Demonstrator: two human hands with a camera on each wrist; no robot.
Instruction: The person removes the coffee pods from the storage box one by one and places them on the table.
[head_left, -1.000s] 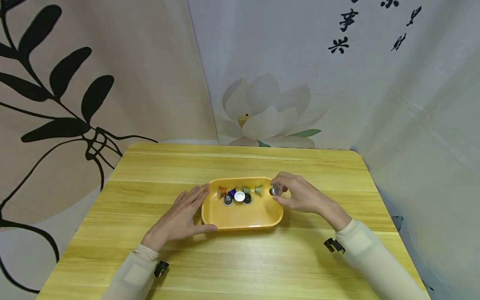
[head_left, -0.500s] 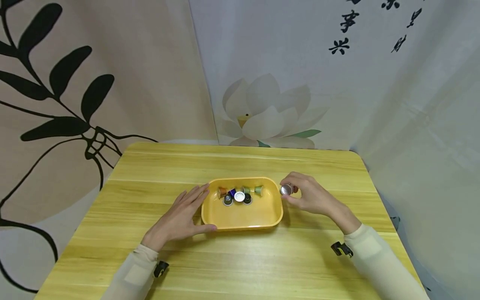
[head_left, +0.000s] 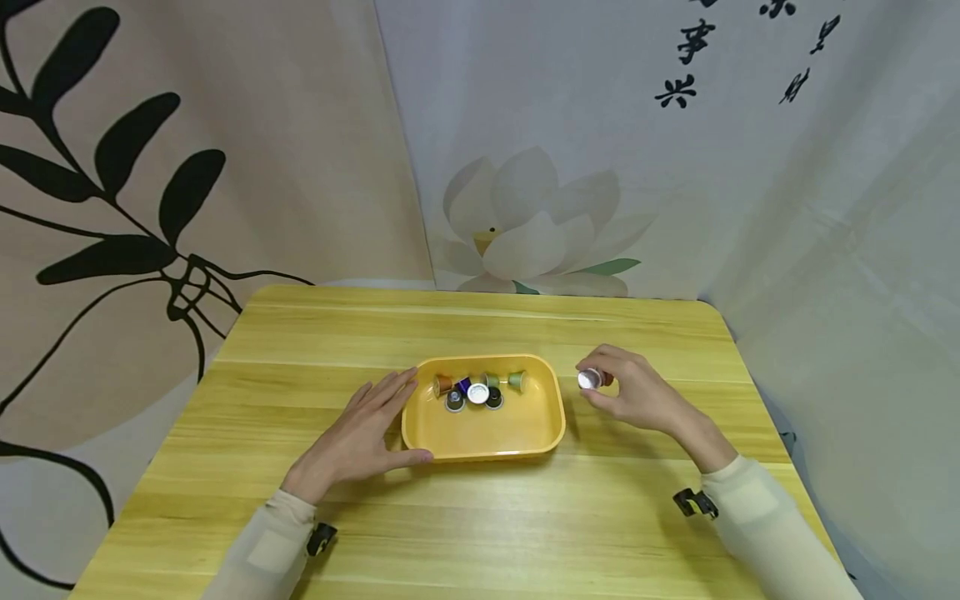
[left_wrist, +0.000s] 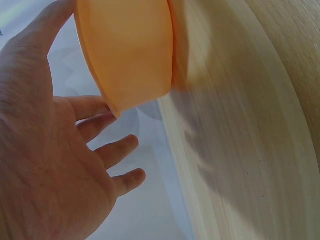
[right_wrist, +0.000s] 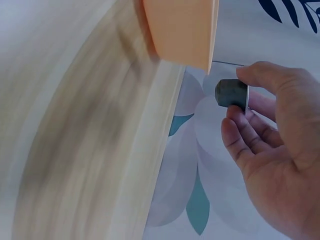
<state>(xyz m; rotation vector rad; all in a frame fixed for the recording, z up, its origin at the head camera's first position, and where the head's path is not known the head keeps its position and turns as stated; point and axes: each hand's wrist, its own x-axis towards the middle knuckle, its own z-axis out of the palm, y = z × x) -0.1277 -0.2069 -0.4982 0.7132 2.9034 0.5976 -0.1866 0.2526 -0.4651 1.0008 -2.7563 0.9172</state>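
My right hand (head_left: 641,396) pinches a dark grey coffee capsule (right_wrist: 231,93) between thumb and fingers, right of the yellow tray (head_left: 487,437). Its silvery lid faces up towards the head camera. My left hand (head_left: 356,433) lies at the tray's left end, fingers spread, with fingertips at the far left corner and thumb at the near left corner. Several more capsules lie together in the tray: an orange one (head_left: 442,385), a dark blue one (head_left: 463,385), one with its white lid up (head_left: 477,393), two dark ones along the front, and green ones (head_left: 516,381) to the right.
The tray stands on a wooden table (head_left: 480,533) with rounded far corners. Behind the table hangs a cloth backdrop (head_left: 562,100) printed with leaves, a lotus and black characters. Both sleeves carry a black wrist clip (head_left: 696,502).
My right hand has moved to the right, away from over the tray's right rim, with the capsule in its fingers. The left hand and the capsules in the tray stay put.
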